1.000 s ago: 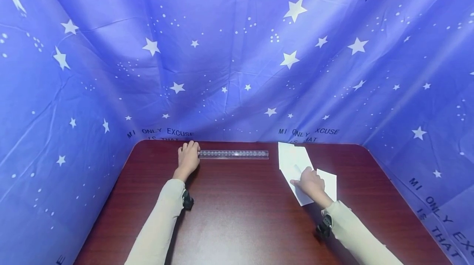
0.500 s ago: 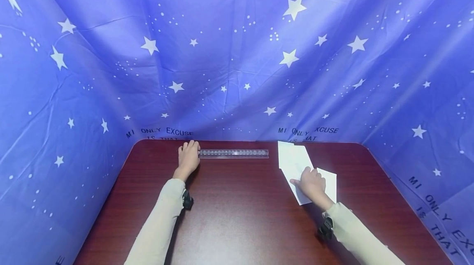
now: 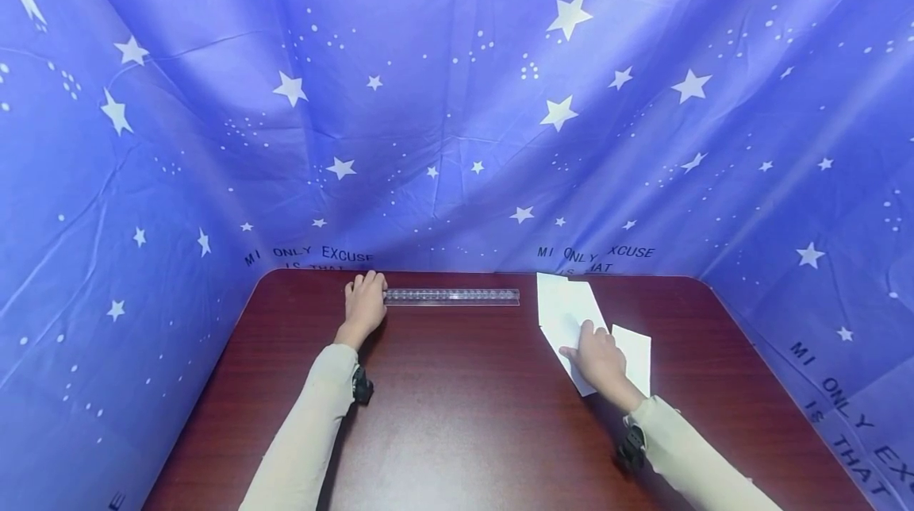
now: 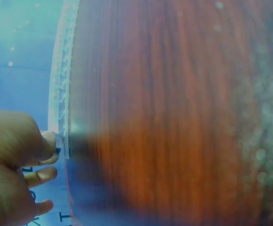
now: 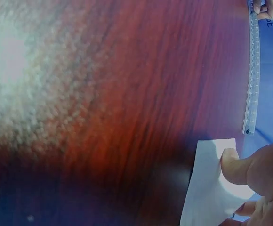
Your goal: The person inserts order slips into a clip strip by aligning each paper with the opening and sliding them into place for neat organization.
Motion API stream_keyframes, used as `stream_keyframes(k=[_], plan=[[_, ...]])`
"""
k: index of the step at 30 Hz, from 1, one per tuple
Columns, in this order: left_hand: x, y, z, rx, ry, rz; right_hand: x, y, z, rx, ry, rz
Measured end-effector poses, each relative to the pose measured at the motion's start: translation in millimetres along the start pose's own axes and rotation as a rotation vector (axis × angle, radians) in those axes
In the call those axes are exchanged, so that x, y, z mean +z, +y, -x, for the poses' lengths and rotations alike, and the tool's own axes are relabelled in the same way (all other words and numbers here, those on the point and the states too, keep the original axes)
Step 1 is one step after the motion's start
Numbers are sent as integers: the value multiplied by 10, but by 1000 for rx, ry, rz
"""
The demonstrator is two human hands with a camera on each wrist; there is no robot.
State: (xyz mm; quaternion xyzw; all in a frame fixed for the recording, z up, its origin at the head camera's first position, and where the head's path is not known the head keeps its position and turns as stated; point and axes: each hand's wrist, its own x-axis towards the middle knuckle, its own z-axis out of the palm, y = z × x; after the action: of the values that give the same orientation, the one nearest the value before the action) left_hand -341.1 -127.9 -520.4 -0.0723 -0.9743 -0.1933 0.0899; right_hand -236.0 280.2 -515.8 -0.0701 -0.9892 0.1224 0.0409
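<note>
A clear plastic ruler (image 3: 453, 297) lies along the far side of the table in the head view. My left hand (image 3: 365, 306) pinches its left end between thumb and fingers, as the left wrist view shows the ruler (image 4: 63, 80) running away from the hand (image 4: 14, 165). Over at the right, my right hand (image 3: 600, 356) grips a sheet of white paper (image 3: 564, 348). The thumb lies on top of that sheet (image 5: 209, 188) in the right wrist view, with fingers partly hidden behind it.
More white paper lies close by: one piece (image 3: 551, 293) reaches the table's far edge, another (image 3: 635, 348) sits right of my right hand. The reddish-brown table (image 3: 457, 416) is enclosed by a blue star-printed curtain (image 3: 428, 98) at the back and sides.
The sheet in my right hand has shifted and turned very slightly, its near corner moving a little right. My left hand and the ruler look unmoved.
</note>
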Motion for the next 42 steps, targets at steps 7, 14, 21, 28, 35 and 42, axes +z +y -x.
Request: stream_keyframes(k=[7, 14, 21, 28, 35, 42], plan=[[4, -11, 6, 0, -10, 3, 7, 11, 12, -63, 13, -26], [11, -20, 18, -5, -9, 7, -3, 29, 15, -149, 41, -5], [1, -4, 2, 1, 11, 20, -35, 46, -6, -154, 18, -49], [-8, -7, 6, 0, 0, 21, -134, 114, -103, -121, -35, -139], [-28, -22, -27, 18, 2, 8, -271, 186, -210, 23, -177, -308], [-72, -57, -67, 14, -34, 13, -334, 257, -279, 171, -346, -628]])
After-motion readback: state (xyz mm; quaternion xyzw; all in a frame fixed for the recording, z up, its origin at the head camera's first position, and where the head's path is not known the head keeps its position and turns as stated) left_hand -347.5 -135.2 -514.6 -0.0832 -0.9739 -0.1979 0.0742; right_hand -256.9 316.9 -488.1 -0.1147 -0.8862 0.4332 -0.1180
